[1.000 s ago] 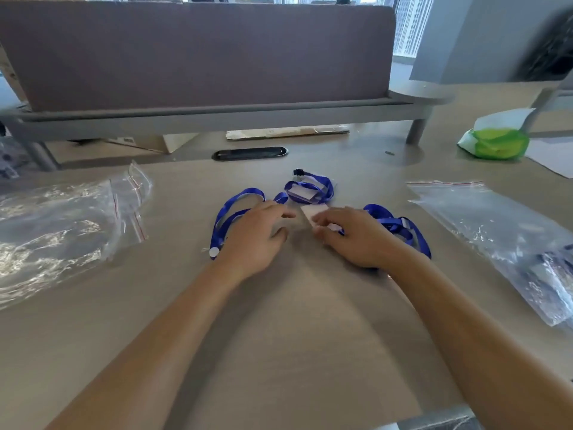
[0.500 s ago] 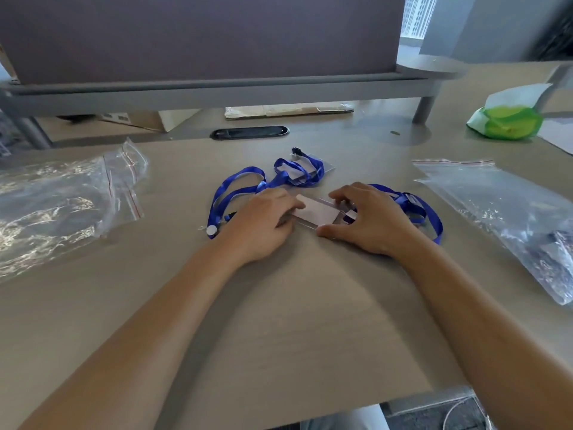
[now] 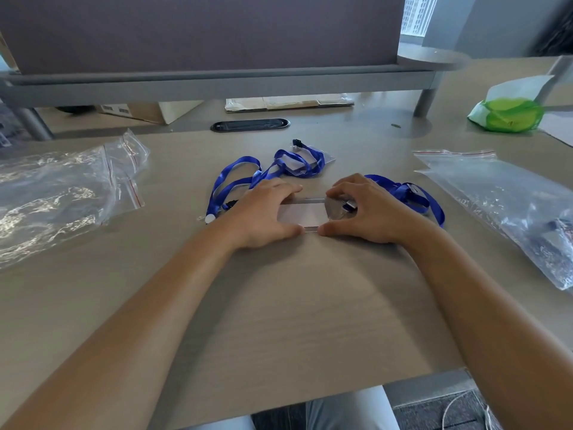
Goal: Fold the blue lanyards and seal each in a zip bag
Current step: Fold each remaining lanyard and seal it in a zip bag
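A clear badge holder (image 3: 302, 214) lies flat on the desk between my hands. My left hand (image 3: 263, 212) grips its left end between thumb and fingers. My right hand (image 3: 362, 207) pinches its right end by the clip. A blue lanyard strap (image 3: 409, 193) runs out from under my right hand to the right. A second blue lanyard (image 3: 248, 175) loops behind my left hand, over another clear holder (image 3: 297, 158).
A heap of clear zip bags (image 3: 55, 187) with red seal lines lies at the left. More zip bags (image 3: 502, 206) lie at the right, some with lanyards inside. A green packet (image 3: 508, 114) sits far right. A desk divider (image 3: 201, 41) stands behind.
My hands have drawn the badge holder nearer to me and spread apart along it, so more of it shows. The view has tilted down a little.
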Tool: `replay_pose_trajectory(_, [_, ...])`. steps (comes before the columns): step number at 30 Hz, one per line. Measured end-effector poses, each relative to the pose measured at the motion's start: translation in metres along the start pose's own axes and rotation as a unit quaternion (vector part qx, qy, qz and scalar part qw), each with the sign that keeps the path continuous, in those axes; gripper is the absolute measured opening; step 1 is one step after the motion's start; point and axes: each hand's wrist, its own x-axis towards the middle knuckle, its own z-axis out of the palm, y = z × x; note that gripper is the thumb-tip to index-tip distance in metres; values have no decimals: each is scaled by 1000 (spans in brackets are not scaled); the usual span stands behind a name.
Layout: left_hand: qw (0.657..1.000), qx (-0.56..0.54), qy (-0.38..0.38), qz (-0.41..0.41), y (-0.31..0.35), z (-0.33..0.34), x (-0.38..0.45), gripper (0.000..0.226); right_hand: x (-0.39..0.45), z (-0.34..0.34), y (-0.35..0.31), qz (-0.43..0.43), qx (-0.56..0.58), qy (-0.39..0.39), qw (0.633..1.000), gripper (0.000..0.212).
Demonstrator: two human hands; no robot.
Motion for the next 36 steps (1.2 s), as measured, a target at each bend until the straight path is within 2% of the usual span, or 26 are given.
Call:
replay_pose_trajectory(4, [999,-31,-2,-13,-1,-2,1,88,1,1,2,-13,15,-1,1000,74])
replay_pose_trajectory(8, [999,-47,21,4,5,-2,-2,92,0,2,0,-25,37,17,999,85])
replay_pose_trajectory(11, [998,-22,51,19,4,-1,-4,91,0,3,-1,-32,55,32,997,65])
replay_pose_trajectory(13, [995,-7,100,4,2,-2,-6,81,0,3,-2,-34,71,56,995,46])
replay_pose_trajectory(16, [985,-57,157,-32,-3,-3,-9,63,0,7,-4,-32,106,68,992,28])
replay_pose_trajectory(22, [976,-85,196,43,2,-6,-14,55,-1,11,-19,-8,138,102,985,60])
replay_pose_trajectory(25, [966,-91,233,65,8,-5,-15,53,-3,11,-19,-13,188,122,975,39])
replay_pose_trajectory(28, [947,-170,272,-16,3,-7,-14,39,-3,9,-17,-25,245,146,958,20])
replay_pose_trajectory(31, [911,-316,245,-101,-3,-17,-21,21,-3,10,-20,-25,270,150,951,18])
replay_pose_trajectory(33, [895,-375,213,-111,-6,-24,-31,17,-2,14,-26,-29,281,142,949,19])
replay_pose_trajectory(36, [894,-368,227,-118,-17,-36,-48,15,4,20,-42,-35,277,125,952,30])
